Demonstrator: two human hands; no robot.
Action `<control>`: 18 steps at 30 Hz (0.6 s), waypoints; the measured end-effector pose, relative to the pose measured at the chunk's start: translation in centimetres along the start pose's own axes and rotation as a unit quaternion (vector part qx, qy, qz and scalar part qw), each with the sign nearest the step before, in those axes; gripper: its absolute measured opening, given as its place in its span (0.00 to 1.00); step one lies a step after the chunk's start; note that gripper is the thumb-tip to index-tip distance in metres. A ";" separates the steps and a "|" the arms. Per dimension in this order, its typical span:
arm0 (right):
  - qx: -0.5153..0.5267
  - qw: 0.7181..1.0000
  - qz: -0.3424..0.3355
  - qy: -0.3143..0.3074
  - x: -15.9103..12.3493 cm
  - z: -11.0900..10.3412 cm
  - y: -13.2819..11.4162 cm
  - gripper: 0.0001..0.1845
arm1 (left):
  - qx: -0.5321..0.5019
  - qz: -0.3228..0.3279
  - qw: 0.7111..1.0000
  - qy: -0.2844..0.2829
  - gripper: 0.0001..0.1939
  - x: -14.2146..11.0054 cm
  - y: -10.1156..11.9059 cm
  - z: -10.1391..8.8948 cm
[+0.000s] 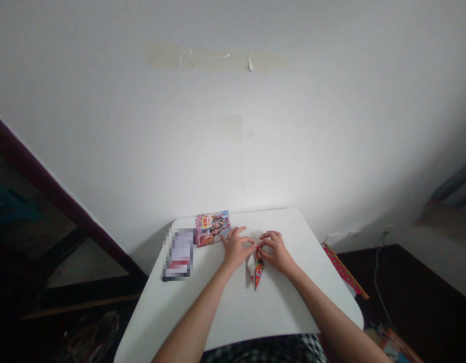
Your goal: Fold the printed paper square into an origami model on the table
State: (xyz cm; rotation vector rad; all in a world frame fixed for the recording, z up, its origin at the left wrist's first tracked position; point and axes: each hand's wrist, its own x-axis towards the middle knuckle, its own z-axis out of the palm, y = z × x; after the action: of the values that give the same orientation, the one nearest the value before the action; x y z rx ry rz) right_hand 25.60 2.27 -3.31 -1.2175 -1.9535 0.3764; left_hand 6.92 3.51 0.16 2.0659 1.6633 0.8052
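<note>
Above a white table (293, 307), hands (239, 250) (276, 252) angled inward, fingertips pinching folded paper's (258, 267) top; forearms spread

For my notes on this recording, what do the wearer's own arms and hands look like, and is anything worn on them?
The left hand and right hand are ungloved, with no watch or bracelet visible; small rings can't be ruled out. Both forearms are bare, with no sleeves in view. A dark-and-white checked garment shows at the bottom edge.
</note>
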 end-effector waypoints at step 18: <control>-0.024 0.999 0.009 0.030 -0.1 0.4 0.9 0.04 | 0.033 0.002 0.995 0.096 0.11 0.2 -0.8 -0.3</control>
State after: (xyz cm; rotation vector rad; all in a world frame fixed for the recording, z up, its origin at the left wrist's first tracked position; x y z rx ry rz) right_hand 25.90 2.66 -4.12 -1.2627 -1.9123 0.3002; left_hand 6.11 3.84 -0.05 2.0924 1.8092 0.9895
